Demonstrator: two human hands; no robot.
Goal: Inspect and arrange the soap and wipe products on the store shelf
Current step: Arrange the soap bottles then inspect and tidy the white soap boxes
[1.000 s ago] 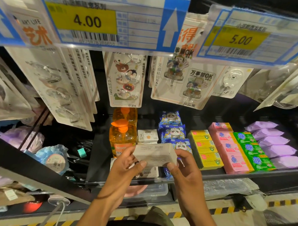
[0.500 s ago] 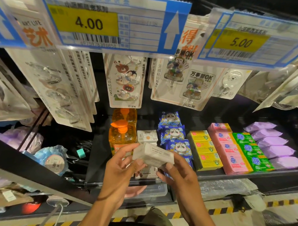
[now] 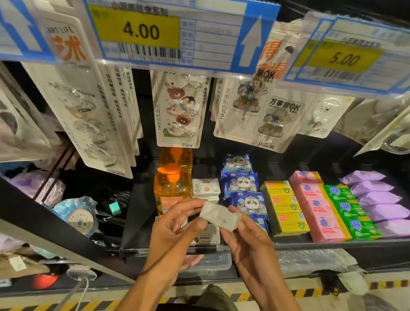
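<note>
I hold a small white soap box [image 3: 220, 216] in front of the dark shelf [image 3: 335, 244], tilted with a narrow side toward me. My left hand [image 3: 176, 226] pinches its left end and my right hand [image 3: 247, 240] pinches its right end. Behind it more white soap boxes [image 3: 205, 187] stand in a row, with one [image 3: 208, 235] partly hidden under my hands. To the right run rows of blue panda wipe packs [image 3: 241, 183], yellow soap boxes [image 3: 282, 204], pink soap bars [image 3: 318, 206], green soap bars [image 3: 351, 210] and purple packs [image 3: 381, 203].
Two orange pump bottles [image 3: 172, 184] stand left of the white boxes. Hook packs [image 3: 177, 108] hang above the shelf, under price tags [image 3: 157, 30] close to my head. A blue-wrapped roll [image 3: 77, 217] lies at the left. A clear lidded box [image 3: 209, 262] sits on the lower shelf.
Both hands have turned the white box from its broad face toward me to a narrow side, and tilted it down to the right. The shelf goods have not moved.
</note>
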